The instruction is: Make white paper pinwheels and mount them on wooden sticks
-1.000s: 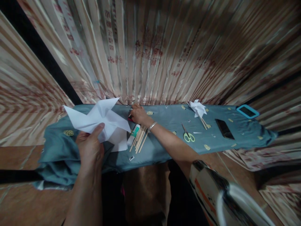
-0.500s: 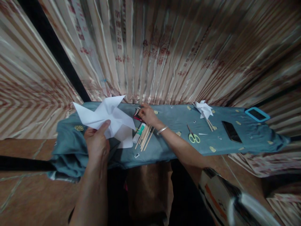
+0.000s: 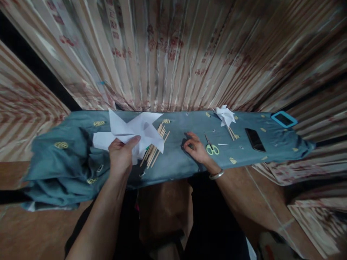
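Observation:
My left hand pinches a folded white paper pinwheel, thumb on top, above the left part of the cloth. Under and beside the pinwheel lie white paper and several thin wooden sticks. A green bit of the glue stick shows at the pinwheel's edge; the rest is covered. My right hand, a silver bangle on its wrist, is low over the cloth with fingers curled together. Whatever it may hold is too small to make out. Green-handled scissors lie just right of it.
A smaller white pinwheel on sticks lies toward the back right. Beyond it are a black phone and a blue-framed device. The grey-blue patterned cloth covers the narrow table; curtains hang behind and a dark pole stands left.
My right hand has left the small red and black item near the glue stick and moved right, toward the scissors. The pinwheel in my left hand now overlaps the sticks. The view has shifted.

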The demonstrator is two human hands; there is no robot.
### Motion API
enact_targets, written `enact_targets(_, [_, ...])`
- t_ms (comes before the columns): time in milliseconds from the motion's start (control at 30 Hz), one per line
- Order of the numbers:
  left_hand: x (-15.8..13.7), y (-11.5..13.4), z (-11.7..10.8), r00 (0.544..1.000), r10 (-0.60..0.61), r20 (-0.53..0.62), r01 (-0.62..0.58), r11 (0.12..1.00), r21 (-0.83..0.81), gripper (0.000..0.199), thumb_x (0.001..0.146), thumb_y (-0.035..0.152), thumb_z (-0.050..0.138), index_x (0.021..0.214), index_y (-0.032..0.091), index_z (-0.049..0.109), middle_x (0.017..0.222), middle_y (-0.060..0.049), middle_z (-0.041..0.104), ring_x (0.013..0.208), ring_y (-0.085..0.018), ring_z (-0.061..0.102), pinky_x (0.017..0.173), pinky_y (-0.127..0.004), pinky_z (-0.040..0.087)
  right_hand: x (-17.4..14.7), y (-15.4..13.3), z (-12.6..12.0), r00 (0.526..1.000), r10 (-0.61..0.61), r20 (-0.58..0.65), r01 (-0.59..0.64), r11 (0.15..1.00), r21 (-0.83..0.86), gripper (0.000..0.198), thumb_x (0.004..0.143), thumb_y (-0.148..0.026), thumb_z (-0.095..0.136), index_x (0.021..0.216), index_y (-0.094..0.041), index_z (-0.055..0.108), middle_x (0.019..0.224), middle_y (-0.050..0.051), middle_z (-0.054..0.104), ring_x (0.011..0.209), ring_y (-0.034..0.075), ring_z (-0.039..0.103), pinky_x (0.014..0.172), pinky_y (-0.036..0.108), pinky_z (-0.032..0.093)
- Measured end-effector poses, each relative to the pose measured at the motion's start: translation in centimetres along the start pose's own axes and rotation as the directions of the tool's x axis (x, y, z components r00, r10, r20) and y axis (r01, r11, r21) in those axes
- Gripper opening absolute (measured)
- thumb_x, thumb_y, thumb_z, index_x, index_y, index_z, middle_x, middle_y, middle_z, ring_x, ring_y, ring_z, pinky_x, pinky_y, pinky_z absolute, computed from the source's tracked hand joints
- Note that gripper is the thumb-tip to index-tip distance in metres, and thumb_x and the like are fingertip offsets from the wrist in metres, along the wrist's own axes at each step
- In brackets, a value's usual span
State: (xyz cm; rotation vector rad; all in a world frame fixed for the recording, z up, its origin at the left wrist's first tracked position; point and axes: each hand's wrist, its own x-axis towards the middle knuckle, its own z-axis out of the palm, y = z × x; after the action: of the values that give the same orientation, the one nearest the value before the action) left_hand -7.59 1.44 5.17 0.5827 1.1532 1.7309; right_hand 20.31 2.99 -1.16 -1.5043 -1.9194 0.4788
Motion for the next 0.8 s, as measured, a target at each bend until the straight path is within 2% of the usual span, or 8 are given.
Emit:
enact_targets(100, [-0.4, -1.5, 1.6, 0.999, -0.029, 0.020, 0.028, 0.998, 0.052, 0.030, 0.042, 0.021, 0.086, 0.066, 0.016, 0.070, 0.070, 0.000, 0.073, 0.063, -0.015, 0.064, 0.065, -0.028, 0.054, -0.2, 0.8, -1.1, 0.997, -0.055, 0.055, 0.059, 0.996, -0.071, 0.009, 0.080, -0.023, 0.060, 0.077, -0.018, 0.067, 0.143, 0.017, 0.053, 0.144, 0.030, 0.037, 0.116, 0.052, 0.029])
enact_targets(267, [-0.5, -3.4, 3.8, 0.998, -0.029, 0.055, 0.024, 0.995, 0.095, 0.027, 0.044, 0.021, 0.085, 0.067, 0.018, 0.072, 0.069, 0.002, 0.072, 0.062, -0.015, 0.063, 0.063, -0.026, 0.053, -0.7, 1.8, -2.0, 0.992, -0.061, 0.109, 0.075, 0.989, -0.124, 0.010, 0.082, -0.022, 0.061, 0.082, -0.019, 0.070, 0.146, 0.012, 0.051, 0.143, 0.031, 0.036, 0.115, 0.053, 0.032])
enact_targets(433, [-0.4, -4.5, 5.1, 0.996, -0.015, 0.091, 0.007, 0.996, 0.090, 0.025, 0.048, 0.021, 0.083, 0.071, 0.016, 0.073, 0.070, 0.001, 0.073, 0.060, -0.013, 0.062, 0.063, -0.026, 0.052, -1.8, 1.0, -3.4, 0.997, -0.017, -0.070, 0.002, 0.975, -0.221, 0.026, 0.088, -0.026, 0.056, 0.108, -0.019, 0.071, 0.132, 0.012, 0.062, 0.128, 0.026, 0.054, 0.113, 0.046, 0.038])
enact_targets(533, [-0.3, -4.9, 5.5, 0.994, 0.003, 0.108, -0.013, 0.996, 0.092, 0.024, 0.049, 0.020, 0.083, 0.071, 0.016, 0.073, 0.070, 0.001, 0.072, 0.061, -0.013, 0.062, 0.063, -0.025, 0.052, -2.0, -0.6, -3.9, 0.994, 0.027, -0.107, -0.053, 0.968, -0.245, 0.028, 0.092, -0.024, 0.051, 0.112, -0.019, 0.070, 0.116, 0.009, 0.073, 0.112, 0.022, 0.065, 0.104, 0.037, 0.047])
enact_targets(667, [-0.5, -5.1, 5.9, 0.994, -0.001, 0.112, -0.010, 0.995, 0.099, 0.024, 0.047, 0.019, 0.083, 0.068, 0.017, 0.072, 0.069, 0.002, 0.072, 0.063, -0.013, 0.062, 0.062, -0.024, 0.052, -1.8, -2.3, -3.6, 0.992, 0.127, -0.006, -0.122, 0.936, -0.330, 0.028, 0.094, -0.027, 0.053, 0.115, -0.018, 0.070, 0.109, 0.009, 0.076, 0.097, 0.022, 0.072, 0.089, 0.031, 0.053])
enact_targets(800, [-1.0, -5.1, 6.2, 0.992, -0.010, 0.127, -0.004, 0.994, 0.105, 0.025, 0.045, 0.018, 0.084, 0.067, 0.016, 0.071, 0.069, 0.001, 0.072, 0.062, -0.014, 0.061, 0.062, -0.026, 0.051, -1.5, -2.8, -2.8, 0.978, 0.165, 0.124, -0.093, 0.889, -0.448, 0.028, 0.094, -0.029, 0.056, 0.114, -0.017, 0.070, 0.108, 0.010, 0.076, 0.099, 0.025, 0.070, 0.086, 0.031, 0.052])
